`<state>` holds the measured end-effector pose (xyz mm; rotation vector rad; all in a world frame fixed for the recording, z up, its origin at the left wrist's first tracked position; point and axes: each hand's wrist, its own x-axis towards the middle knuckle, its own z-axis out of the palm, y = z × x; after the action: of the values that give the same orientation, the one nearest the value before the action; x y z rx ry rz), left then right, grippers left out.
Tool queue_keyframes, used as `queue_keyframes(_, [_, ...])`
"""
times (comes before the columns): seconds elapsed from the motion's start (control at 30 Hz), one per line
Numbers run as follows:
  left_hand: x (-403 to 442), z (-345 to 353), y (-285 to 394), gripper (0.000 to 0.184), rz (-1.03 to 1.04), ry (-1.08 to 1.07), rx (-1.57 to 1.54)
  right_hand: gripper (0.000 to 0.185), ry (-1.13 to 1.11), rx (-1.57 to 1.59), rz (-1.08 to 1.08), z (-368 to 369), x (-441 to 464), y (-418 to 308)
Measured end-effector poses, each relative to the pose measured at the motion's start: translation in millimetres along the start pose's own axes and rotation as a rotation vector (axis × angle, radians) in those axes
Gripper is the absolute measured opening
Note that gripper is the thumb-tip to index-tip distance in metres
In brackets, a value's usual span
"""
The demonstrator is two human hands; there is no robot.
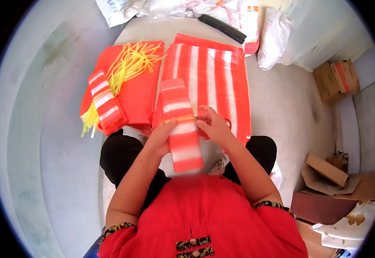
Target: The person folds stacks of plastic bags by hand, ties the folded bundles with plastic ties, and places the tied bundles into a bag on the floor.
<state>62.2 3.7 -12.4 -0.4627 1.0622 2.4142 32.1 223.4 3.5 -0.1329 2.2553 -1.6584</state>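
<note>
My left hand (pixel 163 136) grips a folded bundle of red-and-white striped plastic bags (pixel 183 144) by its left edge. Around the bundle's middle runs a yellow tie strip (pixel 185 118). At the right end of that strip, my right hand (pixel 214 127) has its fingers curled together; what they pinch is too small to tell. Flat under the bundle's far end lies a stack of striped plastic bags (pixel 215 71). Left of it, a second tied striped bundle (pixel 104 101) rests on a red plastic pile (pixel 138 94), beside loose yellow strips (pixel 131 64).
A black bar-shaped object (pixel 221 28) and white plastic sacks (pixel 187 7) lie at the far side. Another white wrapped package (pixel 274 38) stands at the back right. Cardboard boxes (pixel 335 81) sit along the right, with an opened carton (pixel 329 176) nearer.
</note>
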Motion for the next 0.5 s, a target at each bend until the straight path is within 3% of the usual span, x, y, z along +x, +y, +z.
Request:
queue_keyframes(0.17, [-2,25,-38,0.048,-0.019,-0.088,0.153,0.062,-0.009,0.318,0.044,-1,-30,31])
queue_keyframes(0.2, [-3,29,-44,0.050,-0.036,-0.088,0.158,0.063,0.079,0.312,0.069,0,-38,27])
queue_keyframes(0.3, [-6,45,-60,0.052,-0.053,-0.082,0.166,0.066,0.052,0.508,0.039,-9,-26,90])
queue_keyframes(0.4, [-10,61,-72,0.049,-0.032,-0.105,0.175,0.067,0.082,0.557,0.138,-29,-44,52])
queue_keyframes(0.5, [-5,69,-80,0.044,-0.019,-0.104,0.185,0.070,0.078,0.632,-0.025,-34,-56,60])
